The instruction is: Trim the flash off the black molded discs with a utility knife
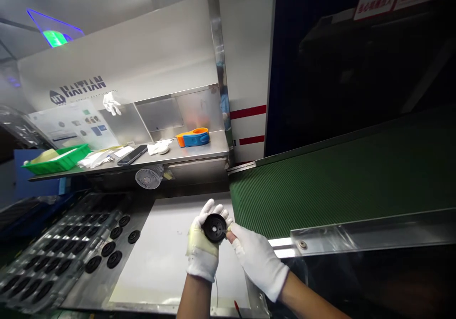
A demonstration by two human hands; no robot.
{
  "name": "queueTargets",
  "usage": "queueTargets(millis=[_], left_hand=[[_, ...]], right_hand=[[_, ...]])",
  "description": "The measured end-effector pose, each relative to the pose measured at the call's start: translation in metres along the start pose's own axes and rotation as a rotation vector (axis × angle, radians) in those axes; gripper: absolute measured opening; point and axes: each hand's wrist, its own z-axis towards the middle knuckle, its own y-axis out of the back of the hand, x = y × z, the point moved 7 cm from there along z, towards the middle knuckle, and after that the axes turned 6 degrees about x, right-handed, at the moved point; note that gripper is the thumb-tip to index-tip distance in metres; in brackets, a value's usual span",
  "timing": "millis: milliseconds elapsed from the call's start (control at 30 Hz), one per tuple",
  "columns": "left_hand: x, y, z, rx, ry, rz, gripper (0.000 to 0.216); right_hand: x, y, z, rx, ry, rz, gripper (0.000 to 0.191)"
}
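My left hand (201,248), in a white glove with a yellowish patch, holds a round black plastic part (210,231) with a hole at its middle. The part lies against the palm with its recessed face toward me. My right hand (257,257), also gloved, has its fingers closed at the part's right edge. The thumb of that glove shows a bare fingertip. A small thin thing seems to be pinched there, too small to name. Below both hands lies a white sheet (160,262) on the bench.
Several loose black round parts (114,258) lie left of the sheet, beside a clear tray (76,245) filled with more. A green conveyor belt (338,176) runs at the right. The shelf above holds a green basket (57,161), a phone (132,155) and an orange-and-blue tape dispenser (194,139).
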Motion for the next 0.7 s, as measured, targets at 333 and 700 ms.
queueTargets(millis=[333, 700], left_hand=[[-0.067, 0.038, 0.018, -0.084, -0.122, -0.121, 0.008], [-0.102, 0.077, 0.037, 0.059, 0.078, -0.060, 0.039]], right_hand=[[0.049, -0.051, 0.029, -0.102, -0.041, -0.161, 0.032], [0.087, -0.097, 0.058, -0.080, -0.106, -0.072, 0.032]])
